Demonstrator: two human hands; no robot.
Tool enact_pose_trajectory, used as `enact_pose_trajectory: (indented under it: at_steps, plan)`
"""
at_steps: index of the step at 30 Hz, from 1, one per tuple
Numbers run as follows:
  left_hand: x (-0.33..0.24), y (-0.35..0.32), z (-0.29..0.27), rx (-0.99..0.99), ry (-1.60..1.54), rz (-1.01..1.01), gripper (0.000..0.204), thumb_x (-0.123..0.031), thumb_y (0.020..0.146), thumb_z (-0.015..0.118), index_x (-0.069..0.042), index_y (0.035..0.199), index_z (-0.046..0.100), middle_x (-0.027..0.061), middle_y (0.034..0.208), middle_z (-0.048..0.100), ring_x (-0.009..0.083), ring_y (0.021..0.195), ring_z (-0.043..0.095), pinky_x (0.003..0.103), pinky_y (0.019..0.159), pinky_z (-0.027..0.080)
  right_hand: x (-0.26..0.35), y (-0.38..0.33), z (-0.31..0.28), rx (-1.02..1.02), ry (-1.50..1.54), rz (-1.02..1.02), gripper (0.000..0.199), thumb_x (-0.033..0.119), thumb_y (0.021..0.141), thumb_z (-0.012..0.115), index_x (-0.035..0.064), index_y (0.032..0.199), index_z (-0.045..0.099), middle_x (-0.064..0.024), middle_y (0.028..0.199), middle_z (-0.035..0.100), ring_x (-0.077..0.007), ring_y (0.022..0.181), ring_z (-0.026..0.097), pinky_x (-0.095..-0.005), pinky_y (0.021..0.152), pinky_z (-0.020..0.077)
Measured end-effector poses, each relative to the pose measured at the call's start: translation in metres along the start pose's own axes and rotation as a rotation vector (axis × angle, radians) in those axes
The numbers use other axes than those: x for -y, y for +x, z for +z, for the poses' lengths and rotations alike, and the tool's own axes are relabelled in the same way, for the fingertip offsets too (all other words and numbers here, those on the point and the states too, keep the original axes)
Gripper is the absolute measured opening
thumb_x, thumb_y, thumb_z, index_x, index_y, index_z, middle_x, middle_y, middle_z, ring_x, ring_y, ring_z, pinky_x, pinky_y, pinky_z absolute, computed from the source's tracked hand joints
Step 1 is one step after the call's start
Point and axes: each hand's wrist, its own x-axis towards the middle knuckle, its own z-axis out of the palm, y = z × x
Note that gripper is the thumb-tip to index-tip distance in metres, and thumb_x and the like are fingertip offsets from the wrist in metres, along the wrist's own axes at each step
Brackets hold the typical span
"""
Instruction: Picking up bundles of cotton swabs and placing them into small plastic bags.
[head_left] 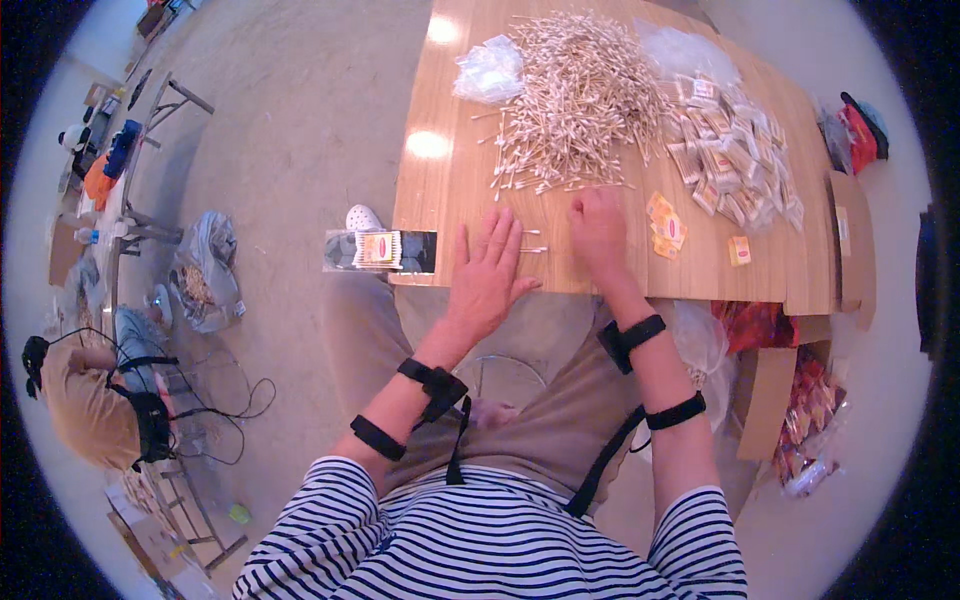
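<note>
My left hand (pixel 485 272) lies flat at the table's near edge, fingers stretched out. A few loose cotton swabs (pixel 535 249) lie beside its fingertips, on the side facing my other hand. My right hand (pixel 600 240) is curled closed over the tabletop, slightly blurred; what its fingers hold, if anything, is hidden. Just beyond both hands spreads a large heap of cotton swabs (pixel 585 100). To the left, a packed bundle of swabs with a printed card (pixel 378 249) rests on a dark patterned strip (pixel 342 250) at the table's corner.
Small orange-yellow cards (pixel 667 225) and a single card (pixel 739 251) lie to the right. Behind them are filled swab packets (pixel 735 160) and clear plastic bags (pixel 490 70). A cardboard box (pixel 768 405) stands below right. Another person (pixel 95 405) sits at far left.
</note>
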Motion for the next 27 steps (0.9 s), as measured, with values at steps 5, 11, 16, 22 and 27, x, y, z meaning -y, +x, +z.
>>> enact_pose_trajectory:
  at_steps: [5, 11, 16, 22, 27]
  plan:
    - [0.001, -0.001, 0.005, -0.014, 0.038, 0.016, 0.088, -0.058, 0.091, 0.054, 0.000, 0.154, 0.030, 0.0144, 0.163, 0.024, 0.0293, 0.153, 0.018, 0.058, 0.121, 0.008, 0.012, -0.014, 0.013, 0.116, 0.107, -0.215, 0.009, 0.007, 0.088, 0.056, 0.0043, 0.091, 0.064, -0.0184, 0.092, 0.061, -0.0411, 0.087, 0.062, -0.0507, 0.074, 0.0512]
    - [-0.001, 0.000, 0.003, -0.018, 0.037, 0.011, 0.088, -0.058, 0.091, 0.054, 0.000, 0.154, 0.030, 0.0149, 0.163, 0.024, 0.0290, 0.153, 0.020, 0.058, 0.121, 0.007, 0.024, -0.017, 0.009, 0.073, 0.179, -0.214, 0.006, 0.008, 0.087, 0.057, 0.0040, 0.087, 0.062, -0.0180, 0.089, 0.058, -0.0409, 0.082, 0.061, -0.0500, 0.072, 0.0507]
    - [0.000, 0.000, 0.004, -0.040, 0.042, 0.024, 0.084, -0.055, 0.091, 0.057, -0.003, 0.153, 0.035, 0.0116, 0.163, 0.027, 0.0268, 0.152, 0.022, 0.061, 0.120, 0.008, 0.026, -0.023, 0.011, 0.092, 0.125, -0.262, 0.005, 0.006, 0.085, 0.059, 0.0043, 0.087, 0.062, -0.0174, 0.088, 0.057, -0.0408, 0.081, 0.060, -0.0499, 0.071, 0.0502]
    - [0.001, 0.000, 0.006, -0.043, 0.056, 0.055, 0.076, -0.051, 0.092, 0.058, -0.009, 0.152, 0.039, 0.0049, 0.162, 0.031, 0.0215, 0.151, 0.025, 0.064, 0.119, 0.008, 0.030, -0.024, 0.011, 0.096, 0.121, -0.250, 0.005, 0.004, 0.082, 0.064, 0.0055, 0.086, 0.062, -0.0150, 0.087, 0.056, -0.0380, 0.081, 0.060, -0.0470, 0.069, 0.0477]
    - [0.001, -0.001, 0.006, -0.027, 0.076, 0.067, 0.076, -0.053, 0.092, 0.056, -0.010, 0.152, 0.039, 0.0034, 0.162, 0.031, 0.0215, 0.152, 0.024, 0.065, 0.118, 0.007, 0.035, -0.009, 0.005, 0.133, 0.104, -0.172, 0.014, 0.007, 0.083, 0.062, 0.0084, 0.096, 0.068, -0.0157, 0.094, 0.061, -0.0385, 0.088, 0.064, -0.0491, 0.073, 0.0519]
